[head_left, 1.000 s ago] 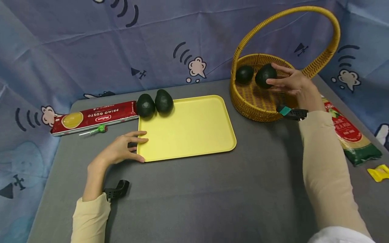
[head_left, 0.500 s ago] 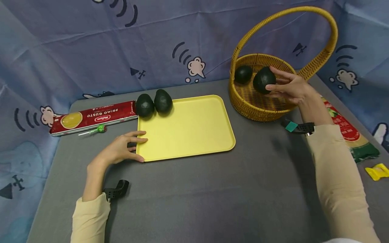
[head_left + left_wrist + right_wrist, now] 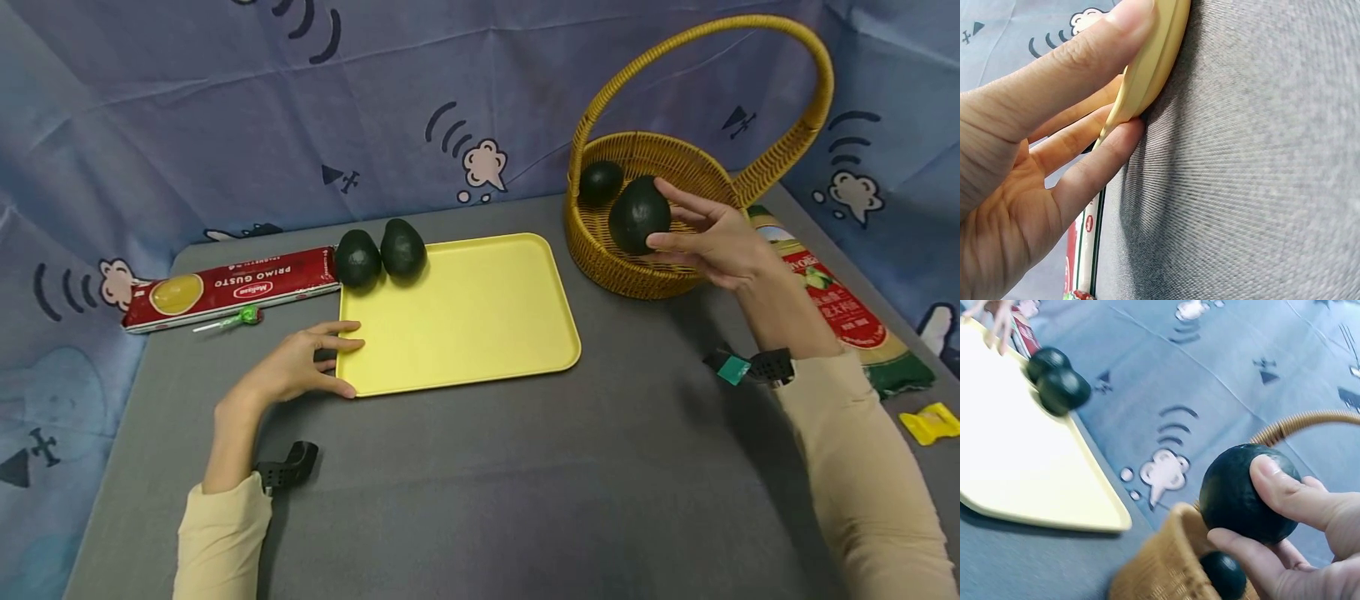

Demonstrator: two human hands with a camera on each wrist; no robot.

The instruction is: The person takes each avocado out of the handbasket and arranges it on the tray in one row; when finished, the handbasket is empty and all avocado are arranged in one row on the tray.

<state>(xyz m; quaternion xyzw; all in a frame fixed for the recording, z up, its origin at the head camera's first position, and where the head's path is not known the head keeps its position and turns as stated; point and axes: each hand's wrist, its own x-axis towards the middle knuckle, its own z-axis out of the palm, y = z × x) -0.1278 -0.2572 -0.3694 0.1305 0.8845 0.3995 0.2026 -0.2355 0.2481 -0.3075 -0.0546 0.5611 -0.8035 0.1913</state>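
Observation:
My right hand (image 3: 716,237) holds a dark green avocado (image 3: 639,215) between thumb and fingers, above the yellow wicker basket (image 3: 637,287). In the right wrist view the held avocado (image 3: 1241,494) is raised over the rim. Another avocado (image 3: 602,182) lies inside the basket at its left. My left hand (image 3: 296,367) grips the near left corner of a yellow tray (image 3: 480,325); the left wrist view has its thumb and fingers around the tray edge (image 3: 1154,62). Two more avocados, one (image 3: 358,260) beside the other (image 3: 403,250), sit at the tray's far left corner.
A red spaghetti pack (image 3: 232,287) and a green lollipop (image 3: 249,317) lie left of the tray. Right of the basket, partly behind my right arm, is a red and green food bag (image 3: 843,312). A small yellow wrapped item (image 3: 932,423) lies at the right. The basket's tall handle (image 3: 750,23) arches overhead.
My right hand has moved the avocado slightly left and toward me, from deeper over the basket to nearer its front rim. The left hand and tray stay in place.

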